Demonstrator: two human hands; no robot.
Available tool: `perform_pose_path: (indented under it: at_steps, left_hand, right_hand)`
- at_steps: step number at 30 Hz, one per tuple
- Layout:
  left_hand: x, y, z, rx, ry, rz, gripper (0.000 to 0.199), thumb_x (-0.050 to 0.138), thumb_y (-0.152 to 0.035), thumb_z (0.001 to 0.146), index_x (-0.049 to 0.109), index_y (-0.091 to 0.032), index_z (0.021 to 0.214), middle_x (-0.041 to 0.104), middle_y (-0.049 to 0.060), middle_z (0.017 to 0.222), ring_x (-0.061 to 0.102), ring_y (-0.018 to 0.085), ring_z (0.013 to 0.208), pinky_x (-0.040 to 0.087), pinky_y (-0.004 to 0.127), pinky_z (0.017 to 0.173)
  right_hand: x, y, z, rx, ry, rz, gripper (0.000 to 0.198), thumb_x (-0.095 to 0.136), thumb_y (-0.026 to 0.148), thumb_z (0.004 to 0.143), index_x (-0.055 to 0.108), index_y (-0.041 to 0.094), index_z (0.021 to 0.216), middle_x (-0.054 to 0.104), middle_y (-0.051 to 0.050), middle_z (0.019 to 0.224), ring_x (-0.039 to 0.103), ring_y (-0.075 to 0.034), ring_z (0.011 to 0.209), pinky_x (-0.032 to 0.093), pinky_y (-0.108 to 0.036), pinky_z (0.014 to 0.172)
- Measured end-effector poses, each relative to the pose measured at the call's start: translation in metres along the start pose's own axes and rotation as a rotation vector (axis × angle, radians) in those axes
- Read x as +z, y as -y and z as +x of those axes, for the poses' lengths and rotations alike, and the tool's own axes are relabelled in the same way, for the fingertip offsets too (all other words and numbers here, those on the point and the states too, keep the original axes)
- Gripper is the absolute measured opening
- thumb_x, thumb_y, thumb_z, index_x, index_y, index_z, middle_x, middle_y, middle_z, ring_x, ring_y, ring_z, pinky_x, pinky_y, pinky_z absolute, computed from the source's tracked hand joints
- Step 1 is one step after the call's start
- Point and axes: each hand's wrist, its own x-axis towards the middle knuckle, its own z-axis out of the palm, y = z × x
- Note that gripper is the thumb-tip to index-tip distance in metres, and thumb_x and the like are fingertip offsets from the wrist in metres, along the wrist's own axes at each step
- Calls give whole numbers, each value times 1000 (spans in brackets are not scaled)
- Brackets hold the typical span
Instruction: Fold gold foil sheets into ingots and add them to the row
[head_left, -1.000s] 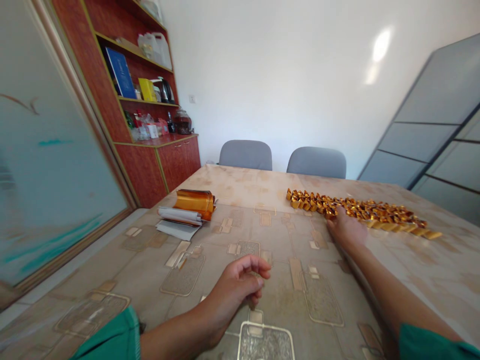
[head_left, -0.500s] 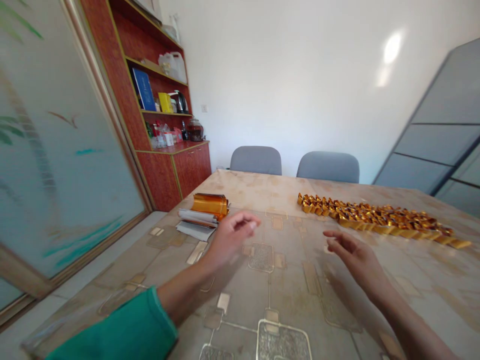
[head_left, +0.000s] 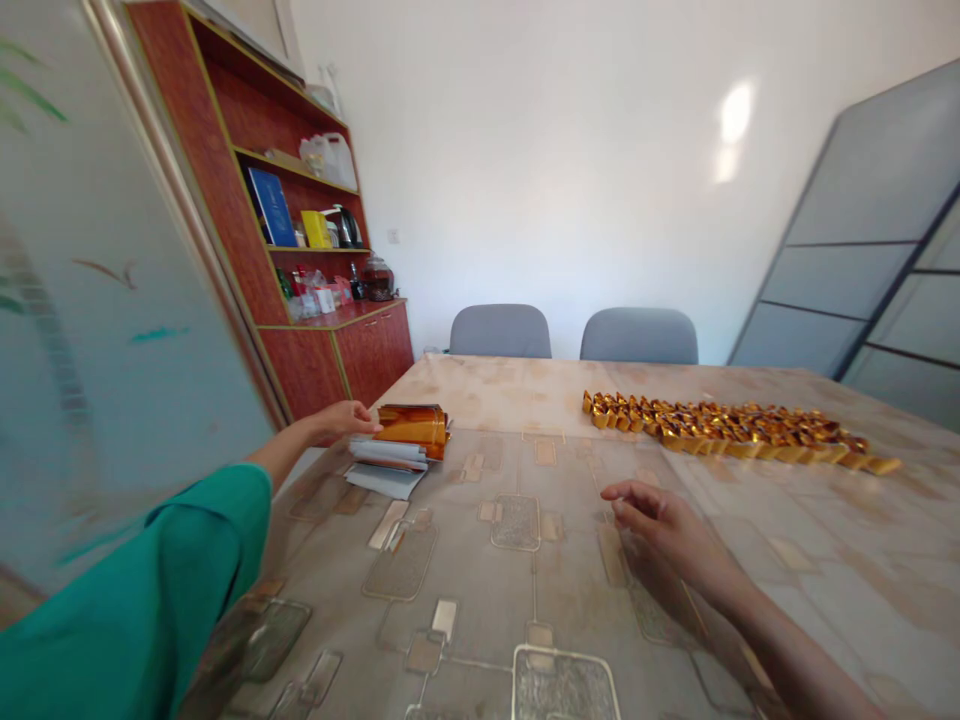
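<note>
My left hand (head_left: 346,420) is at the left end of a stack of gold foil paper (head_left: 412,424), its thumb and fingers closed at the stack's edge. Grey-white sheets (head_left: 386,472) lie just in front of that stack, on the near side. Over the middle right of the table, my right hand (head_left: 664,518) hovers with loosely bent fingers, thumb and index slightly apart, holding nothing. Beyond it, rows of folded gold foil pieces (head_left: 735,428) stand close together on the table.
A patterned cover lies over the table (head_left: 465,625). Two grey chairs (head_left: 500,330) stand at its far side. Behind on the left is a red-brown cabinet (head_left: 375,350) with bottles and a kettle. A frosted glass panel (head_left: 135,400) borders the left side.
My left hand has moved left, from the near right of the foil stack to its left end. The right hand appears slightly lower and further left. The whole view has shifted a little.
</note>
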Motion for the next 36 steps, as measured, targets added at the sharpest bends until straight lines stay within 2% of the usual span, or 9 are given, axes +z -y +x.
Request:
perform_pose_path:
  at_steps: [1,2,4,6,8,16,25,32,36]
  left_hand:
    - [-1,6,7,-9,18,12,32,62,-39,92,63,-13,109,65,6,106,65,21,90,56,37,77]
    - [-2,11,14,-15,31,19,36,73,-44,81,66,-11,92,67,5,89,64,21,77,53,32,66]
    - [-3,20,28,-20,57,34,46,87,-50,55,60,-14,65,60,0,59,56,17,56,43,26,50]
    - [-3,28,40,-18,75,43,53,89,-52,40,51,-17,52,51,-3,46,47,13,47,33,23,44]
    - [-2,34,47,-6,76,42,56,89,-53,36,47,-18,48,50,-3,45,44,12,46,30,22,44]
    - [1,41,52,-10,75,3,48,88,-50,42,52,-18,52,58,1,49,48,15,50,32,24,47]
    - [2,36,44,11,58,4,44,86,-48,44,57,-16,53,58,2,50,46,15,51,32,24,49]
    - [-7,25,34,106,-71,56,45,79,-56,53,56,-18,57,58,0,56,49,15,58,36,24,54]
    - [-10,10,24,183,-187,126,40,70,-55,64,52,-19,63,54,-2,56,48,15,59,35,24,55]
  right_hand:
    - [2,-1,0,12,5,14,27,57,39,74,70,19,85,57,1,61,52,-16,55,40,-28,52]
    - [5,-3,-1,20,12,31,26,57,38,74,70,18,86,55,2,60,49,-15,53,37,-27,50]
    - [7,-6,-1,22,21,61,24,58,36,74,69,18,87,53,3,59,46,-14,51,35,-25,49]
    - [8,-9,-1,18,28,74,22,58,33,75,68,18,87,53,4,57,45,-13,51,34,-25,49]
    - [8,-10,-2,14,28,76,20,58,31,77,68,18,88,53,4,57,45,-13,51,34,-24,50]
    - [8,-6,-4,3,6,65,19,58,33,79,69,19,85,64,0,66,54,-16,57,41,-27,53]
    - [7,-4,-3,-14,39,14,25,58,40,77,69,19,85,62,0,65,55,-18,59,43,-28,55]
    - [8,-5,-2,7,53,38,31,60,48,76,70,20,84,59,1,60,53,-17,55,41,-28,52]
    - [8,-5,-2,5,75,44,31,61,48,77,70,19,85,60,1,60,54,-17,54,41,-28,52]
